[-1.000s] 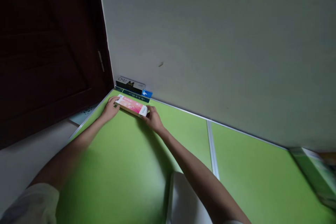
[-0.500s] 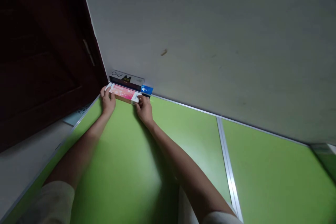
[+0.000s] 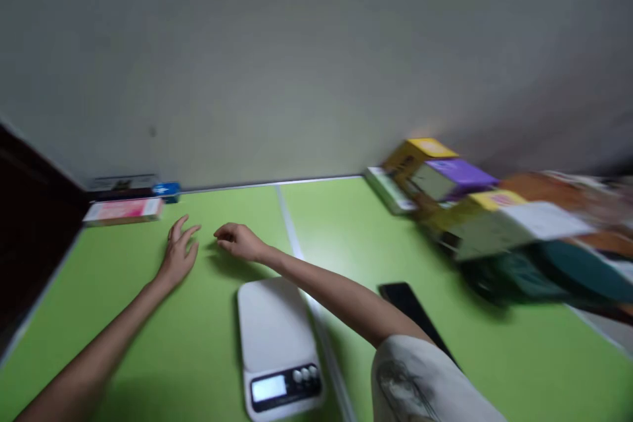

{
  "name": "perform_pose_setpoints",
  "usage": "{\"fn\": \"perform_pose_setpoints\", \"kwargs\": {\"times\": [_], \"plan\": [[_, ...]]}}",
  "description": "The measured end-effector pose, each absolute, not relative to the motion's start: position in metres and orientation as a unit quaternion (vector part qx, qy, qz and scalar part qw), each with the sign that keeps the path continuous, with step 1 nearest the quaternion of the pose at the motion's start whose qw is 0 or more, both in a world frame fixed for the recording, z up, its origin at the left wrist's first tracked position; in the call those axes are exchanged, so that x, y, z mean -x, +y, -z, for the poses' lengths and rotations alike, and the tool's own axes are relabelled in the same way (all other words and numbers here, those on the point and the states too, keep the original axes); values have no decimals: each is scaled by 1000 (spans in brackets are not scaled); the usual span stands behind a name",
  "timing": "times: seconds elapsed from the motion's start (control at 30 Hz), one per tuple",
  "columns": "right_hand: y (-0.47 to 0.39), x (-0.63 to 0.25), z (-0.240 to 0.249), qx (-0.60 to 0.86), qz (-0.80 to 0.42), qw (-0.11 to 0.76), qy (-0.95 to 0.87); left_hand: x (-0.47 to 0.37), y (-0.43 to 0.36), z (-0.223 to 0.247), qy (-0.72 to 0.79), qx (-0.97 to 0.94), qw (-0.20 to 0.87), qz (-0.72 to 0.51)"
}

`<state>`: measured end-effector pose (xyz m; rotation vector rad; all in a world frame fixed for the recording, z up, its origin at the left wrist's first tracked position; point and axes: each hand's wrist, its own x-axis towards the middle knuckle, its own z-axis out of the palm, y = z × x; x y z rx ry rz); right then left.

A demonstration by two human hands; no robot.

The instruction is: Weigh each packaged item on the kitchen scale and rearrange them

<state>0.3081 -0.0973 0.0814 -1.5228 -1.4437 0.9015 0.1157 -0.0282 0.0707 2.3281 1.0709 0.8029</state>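
My left hand [image 3: 179,254] is raised over the green tabletop with fingers spread and nothing in it. To its right is my right hand [image 3: 239,241], its fingers loosely curled, the thumb a little apart, and no object visible in them. A long pink and white box [image 3: 123,211] lies at the far left, beyond my left hand and apart from it. Behind that box, against the wall, are a dark flat box [image 3: 121,186] and a small blue box [image 3: 167,192]. A white digital kitchen scale [image 3: 274,326] with a lit display stands below my right hand, its platform bare.
A black phone [image 3: 413,313] lies right of the scale, partly behind my right forearm. Blurred boxes, among them a purple box [image 3: 457,175] and a yellow box [image 3: 420,155], crowd the right side. A metal strip [image 3: 291,227] crosses the green table [image 3: 341,231]. The wall borders its back.
Both hands have let go of the pink and white box and moved right and back from it. The view has swung right, bringing in the scale, phone and right-hand boxes.
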Motion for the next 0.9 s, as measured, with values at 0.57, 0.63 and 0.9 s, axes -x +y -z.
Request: {"fn": "perform_pose_setpoints", "kwargs": {"times": [0.57,0.63,0.9], "plan": [[-346,-637,-50,844,-1,501,-191,-558,-232,-76,112,-925,361,-34],[-334,-651,-48,854,7,488,-181,-587,-235,-70,119,-925,358,-42],[-302,-662,-36,890,1,436,-130,-615,-219,-60,93,-939,326,-65]]}}
